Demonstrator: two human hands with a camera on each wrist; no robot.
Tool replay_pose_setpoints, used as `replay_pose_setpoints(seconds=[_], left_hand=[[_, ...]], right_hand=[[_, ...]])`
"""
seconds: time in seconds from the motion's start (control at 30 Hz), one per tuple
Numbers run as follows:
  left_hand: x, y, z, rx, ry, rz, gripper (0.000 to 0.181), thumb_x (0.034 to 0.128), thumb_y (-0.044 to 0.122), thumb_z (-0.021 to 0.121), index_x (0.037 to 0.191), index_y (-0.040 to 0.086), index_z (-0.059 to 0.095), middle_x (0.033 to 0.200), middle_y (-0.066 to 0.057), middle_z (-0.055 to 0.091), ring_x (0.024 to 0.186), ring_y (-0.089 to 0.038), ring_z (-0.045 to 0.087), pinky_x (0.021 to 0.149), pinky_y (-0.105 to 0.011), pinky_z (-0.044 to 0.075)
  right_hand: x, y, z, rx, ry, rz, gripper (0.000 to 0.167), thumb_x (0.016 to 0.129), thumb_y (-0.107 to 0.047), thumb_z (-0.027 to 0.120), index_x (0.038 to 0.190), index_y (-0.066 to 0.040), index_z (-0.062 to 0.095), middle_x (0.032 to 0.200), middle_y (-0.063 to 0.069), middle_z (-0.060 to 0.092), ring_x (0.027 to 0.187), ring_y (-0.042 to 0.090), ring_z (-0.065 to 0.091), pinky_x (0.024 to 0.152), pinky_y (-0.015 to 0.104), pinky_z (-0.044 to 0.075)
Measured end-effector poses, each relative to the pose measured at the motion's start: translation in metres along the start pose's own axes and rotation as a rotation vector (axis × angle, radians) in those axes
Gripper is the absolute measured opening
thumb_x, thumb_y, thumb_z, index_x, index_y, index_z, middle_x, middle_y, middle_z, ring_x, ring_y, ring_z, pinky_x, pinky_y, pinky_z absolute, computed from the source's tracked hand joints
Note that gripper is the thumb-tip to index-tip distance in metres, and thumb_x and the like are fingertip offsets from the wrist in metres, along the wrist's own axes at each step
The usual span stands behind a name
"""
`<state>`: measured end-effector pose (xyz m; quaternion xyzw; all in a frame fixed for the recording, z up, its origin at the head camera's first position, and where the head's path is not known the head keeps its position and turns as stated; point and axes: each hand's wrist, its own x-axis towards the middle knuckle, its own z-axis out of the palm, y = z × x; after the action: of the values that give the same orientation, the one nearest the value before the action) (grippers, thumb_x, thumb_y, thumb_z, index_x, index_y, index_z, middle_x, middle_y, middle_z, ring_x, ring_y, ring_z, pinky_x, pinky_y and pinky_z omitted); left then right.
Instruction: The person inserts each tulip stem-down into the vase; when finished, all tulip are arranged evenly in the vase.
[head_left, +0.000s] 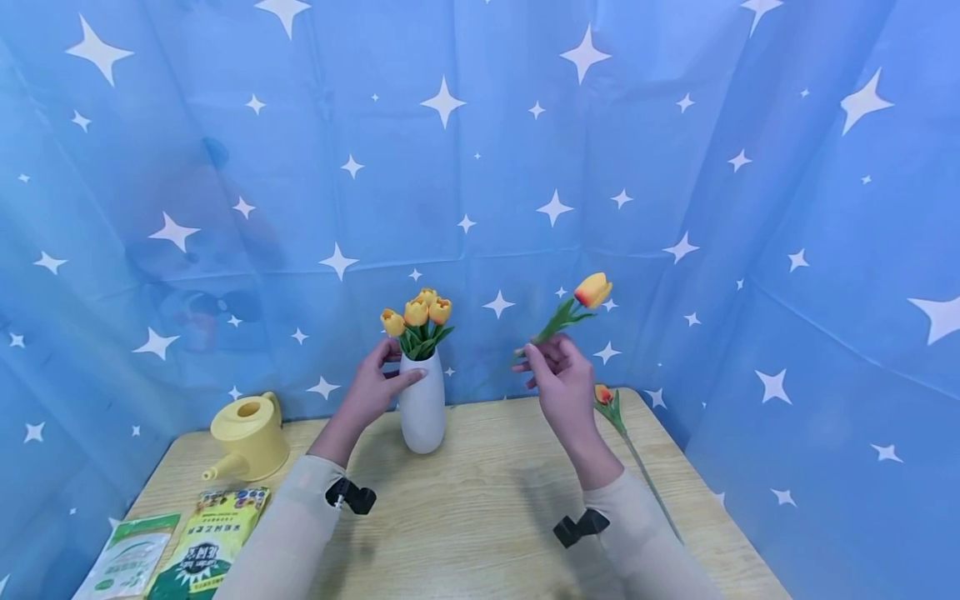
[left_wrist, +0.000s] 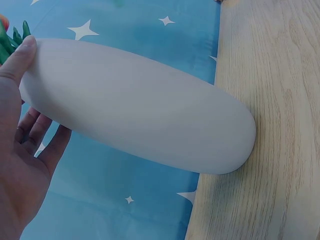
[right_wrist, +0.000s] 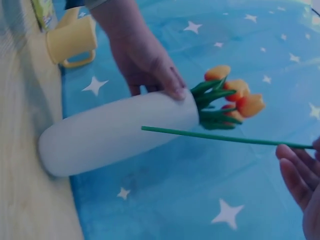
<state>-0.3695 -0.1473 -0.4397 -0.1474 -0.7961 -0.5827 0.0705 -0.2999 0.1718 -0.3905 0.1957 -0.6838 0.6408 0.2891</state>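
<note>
A white vase (head_left: 422,408) stands upright on the table, holding several yellow-orange tulips (head_left: 416,312). The left hand (head_left: 369,385) grips the vase near its rim, thumb on the front; the left wrist view shows that thumb on the vase (left_wrist: 135,105) as well. Right of the vase and above the table, the right hand (head_left: 561,379) pinches the stem of a single orange-yellow tulip (head_left: 593,290), its bloom pointing up and right. In the right wrist view the green stem (right_wrist: 215,136) extends from the fingers toward the vase, its lower end in front of the vase's side.
Another tulip (head_left: 637,454) lies along the table's right side. A yellow watering can (head_left: 250,437) stands at the back left, with a green-and-yellow packet (head_left: 213,542) and a white-and-green packet (head_left: 129,554) in front. A blue star-patterned curtain (head_left: 480,192) hangs behind the table (head_left: 457,525).
</note>
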Motion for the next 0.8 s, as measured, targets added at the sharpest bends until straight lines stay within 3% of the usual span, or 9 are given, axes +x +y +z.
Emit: replay_pose_setpoints(seconds=[0.27,0.47,0.63,0.8], left_hand=[[0.001,-0.001,0.000,0.003,0.002,0.011,0.056,0.0959,0.047,0.089,0.131,0.015,0.058,0.136,-0.012,0.061,0.134,-0.040,0.059,0.110,-0.061,0.056],[0.000,0.000,-0.001,0.002,0.002,0.016,0.053,0.0974,0.043,0.088,0.130,0.014,0.058,0.136,-0.013,0.062,0.135,-0.040,0.059,0.111,-0.060,0.056],[-0.001,-0.001,-0.001,-0.002,0.000,0.021,0.054,0.0969,0.044,0.088,0.130,0.014,0.058,0.135,-0.013,0.062,0.134,-0.040,0.060,0.110,-0.060,0.057],[-0.001,-0.001,-0.001,-0.001,0.001,0.021,0.056,0.0958,0.047,0.089,0.130,0.015,0.058,0.135,-0.013,0.062,0.132,-0.039,0.061,0.109,-0.060,0.057]], right_hand=[[0.018,-0.017,0.012,0.042,0.069,-0.083,0.025,0.111,-0.021,0.073,0.118,0.002,0.069,0.104,0.016,0.081,0.084,0.022,0.081,0.063,0.031,0.064],[0.031,-0.027,0.023,0.078,0.097,-0.129,0.023,0.110,-0.018,0.074,0.118,0.003,0.068,0.105,0.022,0.080,0.082,0.021,0.081,0.062,0.036,0.065],[0.040,-0.031,0.034,0.104,0.074,-0.134,0.027,0.109,-0.013,0.073,0.120,0.011,0.065,0.104,0.025,0.078,0.081,0.020,0.081,0.063,0.034,0.065],[0.046,-0.030,0.042,0.076,0.048,-0.110,0.021,0.109,-0.012,0.074,0.117,0.006,0.068,0.102,0.022,0.078,0.081,0.020,0.080,0.063,0.033,0.065]])
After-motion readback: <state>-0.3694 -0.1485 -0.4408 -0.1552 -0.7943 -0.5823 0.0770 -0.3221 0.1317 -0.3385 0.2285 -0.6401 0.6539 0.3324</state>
